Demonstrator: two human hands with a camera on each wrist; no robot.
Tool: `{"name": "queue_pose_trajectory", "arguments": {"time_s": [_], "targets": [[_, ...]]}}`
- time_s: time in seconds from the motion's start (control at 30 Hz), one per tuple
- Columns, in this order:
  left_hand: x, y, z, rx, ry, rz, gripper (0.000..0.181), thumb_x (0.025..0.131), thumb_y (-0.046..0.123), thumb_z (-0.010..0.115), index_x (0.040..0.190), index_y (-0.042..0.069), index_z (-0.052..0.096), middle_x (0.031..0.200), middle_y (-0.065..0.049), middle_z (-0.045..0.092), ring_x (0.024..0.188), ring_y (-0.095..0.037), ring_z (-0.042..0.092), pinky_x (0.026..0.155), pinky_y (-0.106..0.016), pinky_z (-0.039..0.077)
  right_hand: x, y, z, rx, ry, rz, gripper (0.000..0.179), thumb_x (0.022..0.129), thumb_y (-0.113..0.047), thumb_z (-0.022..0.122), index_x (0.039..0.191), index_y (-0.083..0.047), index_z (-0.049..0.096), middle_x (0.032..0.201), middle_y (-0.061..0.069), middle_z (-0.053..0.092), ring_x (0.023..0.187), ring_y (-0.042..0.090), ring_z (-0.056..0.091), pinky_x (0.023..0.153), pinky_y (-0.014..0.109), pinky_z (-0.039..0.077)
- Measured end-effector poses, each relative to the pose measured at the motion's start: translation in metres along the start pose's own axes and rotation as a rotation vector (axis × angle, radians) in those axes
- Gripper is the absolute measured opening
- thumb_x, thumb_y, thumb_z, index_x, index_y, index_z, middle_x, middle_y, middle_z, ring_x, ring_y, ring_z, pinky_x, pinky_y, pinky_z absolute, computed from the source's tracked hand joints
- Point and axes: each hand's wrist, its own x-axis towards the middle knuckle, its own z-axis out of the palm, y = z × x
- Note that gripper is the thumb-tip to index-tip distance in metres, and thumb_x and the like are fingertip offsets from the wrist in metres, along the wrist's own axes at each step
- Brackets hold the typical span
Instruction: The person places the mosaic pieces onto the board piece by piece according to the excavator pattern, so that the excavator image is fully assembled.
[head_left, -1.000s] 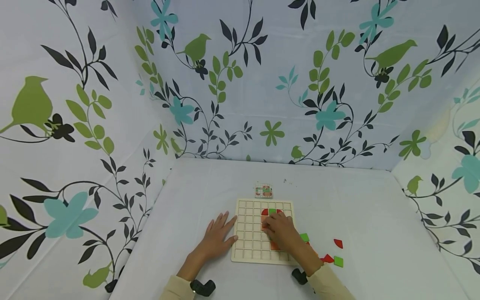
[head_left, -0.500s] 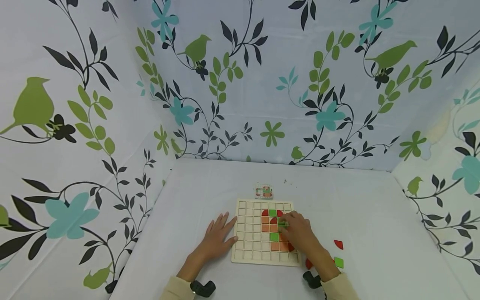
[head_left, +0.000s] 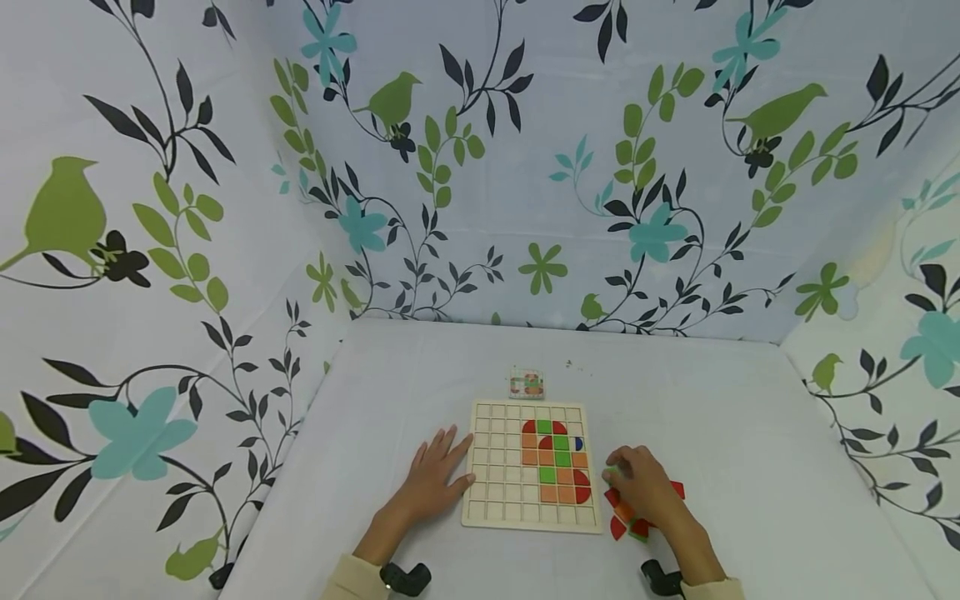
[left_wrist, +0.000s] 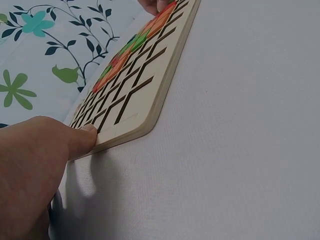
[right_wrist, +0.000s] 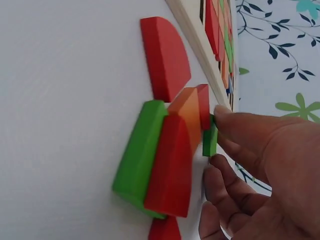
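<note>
A pale wooden grid board (head_left: 495, 492) lies on the white table, its right half partly filled with red, green and orange tiles (head_left: 549, 475) and a small blue one. My left hand (head_left: 433, 479) rests flat at the board's left edge; the left wrist view shows its thumb (left_wrist: 82, 139) touching the corner. Right of the board, my right hand (head_left: 643, 483) is at a loose pile of tiles. In the right wrist view its thumb and a finger pinch a small green tile (right_wrist: 210, 137). Beside it lie red (right_wrist: 170, 165), orange (right_wrist: 186, 107) and green (right_wrist: 137, 150) tiles, partly overlapping.
Behind the board lies a small pattern card (head_left: 527, 384) printed with coloured shapes. Loose red tiles (head_left: 617, 527) lie close to the board's right edge. A cloth with birds and leaves (head_left: 465, 167) hangs behind and beside the table.
My right hand has left the board's tiles and moved right to the loose pile, where it pinches a green tile. The blue tile now shows on the board. The left hand stays put.
</note>
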Motion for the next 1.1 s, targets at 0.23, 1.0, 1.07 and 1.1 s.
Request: {"name": "queue_pose_trajectory", "arguments": {"time_s": [0.23,1.0,1.07,1.1], "targets": [[0.0,0.001,0.0,-0.005,-0.001,0.003,0.065,0.106,0.039,0.06,0.164,0.017,0.041,0.173,-0.019,0.027,0.161,-0.042,0.019,0.126,-0.068,0.016,-0.006,-0.002,-0.005,0.019,0.005,0.018,0.026,0.097,-0.022,0.078,0.117,-0.007,0.071,0.112,0.01,0.059,0.1,0.023,0.055,0.088,0.042,0.058],[-0.002,0.004,-0.004,-0.014,-0.003,0.005,0.066,0.105,0.039,0.06,0.164,0.016,0.041,0.172,-0.02,0.027,0.161,-0.044,0.02,0.125,-0.07,0.016,-0.001,0.007,0.004,0.017,0.069,-0.017,0.032,0.098,-0.017,0.076,0.124,-0.003,0.065,0.116,0.013,0.059,0.1,0.024,0.056,0.093,0.043,0.059],[-0.002,0.004,-0.005,-0.02,0.003,0.012,0.066,0.105,0.038,0.061,0.163,0.014,0.042,0.172,-0.021,0.028,0.16,-0.045,0.021,0.124,-0.071,0.017,0.002,0.006,0.005,0.02,0.075,-0.022,0.032,0.099,-0.017,0.075,0.125,-0.003,0.064,0.118,0.013,0.059,0.102,0.024,0.056,0.096,0.046,0.059],[-0.002,0.004,-0.005,-0.014,0.002,0.012,0.066,0.105,0.038,0.061,0.163,0.014,0.042,0.172,-0.021,0.028,0.16,-0.045,0.021,0.124,-0.071,0.017,0.004,0.005,0.006,0.022,0.077,-0.024,0.032,0.1,-0.017,0.074,0.126,-0.003,0.064,0.119,0.014,0.059,0.103,0.025,0.056,0.097,0.047,0.059]]}}
